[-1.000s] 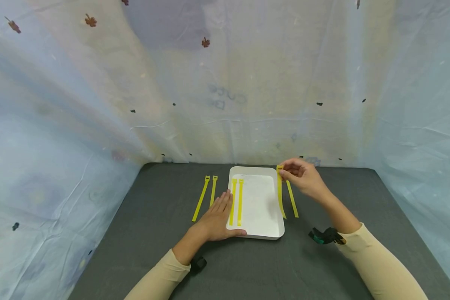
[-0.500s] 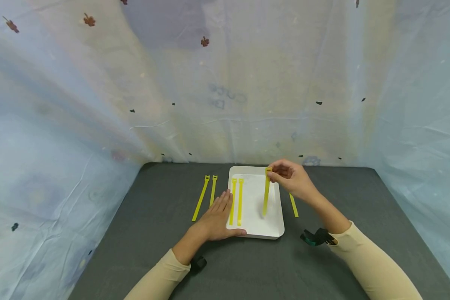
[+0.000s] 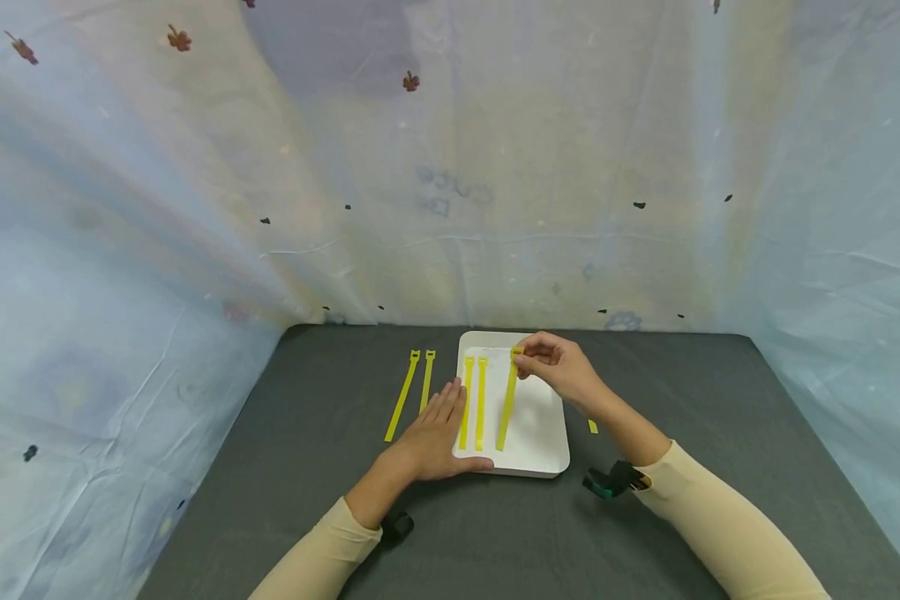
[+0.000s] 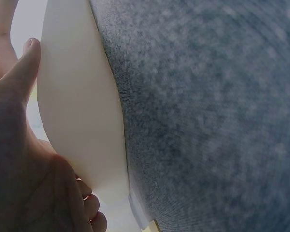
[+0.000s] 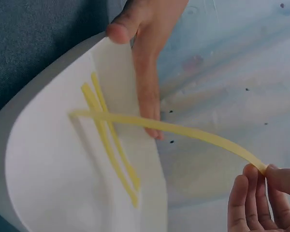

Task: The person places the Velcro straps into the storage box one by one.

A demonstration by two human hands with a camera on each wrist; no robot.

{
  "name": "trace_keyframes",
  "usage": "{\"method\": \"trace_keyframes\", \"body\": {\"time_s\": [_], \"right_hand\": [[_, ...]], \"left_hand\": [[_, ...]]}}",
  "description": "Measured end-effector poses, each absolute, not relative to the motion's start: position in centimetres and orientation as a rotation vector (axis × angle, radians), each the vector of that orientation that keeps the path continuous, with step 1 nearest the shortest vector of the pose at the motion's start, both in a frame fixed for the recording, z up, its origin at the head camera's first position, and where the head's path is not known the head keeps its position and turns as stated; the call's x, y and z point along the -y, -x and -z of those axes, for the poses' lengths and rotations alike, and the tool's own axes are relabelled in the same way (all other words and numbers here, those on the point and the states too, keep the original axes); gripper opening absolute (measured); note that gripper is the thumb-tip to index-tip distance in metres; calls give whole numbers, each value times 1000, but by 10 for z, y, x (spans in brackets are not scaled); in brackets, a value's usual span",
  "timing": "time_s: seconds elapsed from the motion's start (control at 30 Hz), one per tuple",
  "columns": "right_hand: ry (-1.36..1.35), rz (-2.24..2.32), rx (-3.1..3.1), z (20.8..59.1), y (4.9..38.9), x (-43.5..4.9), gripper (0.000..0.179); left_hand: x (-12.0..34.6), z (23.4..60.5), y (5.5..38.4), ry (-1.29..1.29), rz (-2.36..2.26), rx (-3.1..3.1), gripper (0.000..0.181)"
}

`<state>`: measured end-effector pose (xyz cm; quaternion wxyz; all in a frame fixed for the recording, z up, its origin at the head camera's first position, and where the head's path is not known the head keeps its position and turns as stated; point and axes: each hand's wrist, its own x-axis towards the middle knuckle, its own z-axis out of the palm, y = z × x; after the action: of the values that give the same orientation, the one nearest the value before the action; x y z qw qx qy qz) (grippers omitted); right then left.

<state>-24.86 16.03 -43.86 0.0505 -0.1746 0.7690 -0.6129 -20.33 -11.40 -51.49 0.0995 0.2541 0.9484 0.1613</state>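
My right hand (image 3: 558, 367) pinches a yellow cable tie (image 3: 507, 404) by its wide slotted head, over the white tray (image 3: 543, 450). In the right wrist view that tie (image 5: 183, 129) bows, its far end reaching down to the tray floor. Two more yellow cable ties (image 3: 482, 408) lie side by side along the tray's left part. My left hand (image 3: 433, 440) rests with straight fingers along the tray's left edge, its thumb at the near rim. The left wrist view has the thumb close to the tray's outer wall (image 4: 82, 96).
Left of the tray, two yellow cable ties (image 3: 401, 398) lie on the dark grey table (image 3: 307, 433), one partly behind my left fingers. Another cable tie (image 3: 592, 427) lies right of the tray, mostly hidden by my right forearm. A patterned curtain (image 3: 450, 167) hangs around the table.
My right hand has carried its cable tie leftward from the tray's right edge to over its middle, near the two inside, and lowered it slightly. My left hand has stayed in place.
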Motion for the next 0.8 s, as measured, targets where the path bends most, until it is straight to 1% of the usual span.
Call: {"method": "trace_keyframes", "body": {"time_s": [0.17,0.33,0.5,0.63,0.8], "right_hand": [[410,1895,-2318,446,261,-160,27],[365,1882,-2329,456,276,-159,30],[308,1870,-2304,468,290,-156,28],[275,1856,-2296,475,298,-152,25],[254,1784,-2337,484,308,-149,24]], "left_hand": [[115,517,204,-770,-488,-2811,138],[115,518,205,-782,-548,-2798,139],[116,521,206,-777,-526,-2800,141],[115,524,207,-767,-491,-2811,139],[114,515,202,-765,-482,-2788,136]]}}
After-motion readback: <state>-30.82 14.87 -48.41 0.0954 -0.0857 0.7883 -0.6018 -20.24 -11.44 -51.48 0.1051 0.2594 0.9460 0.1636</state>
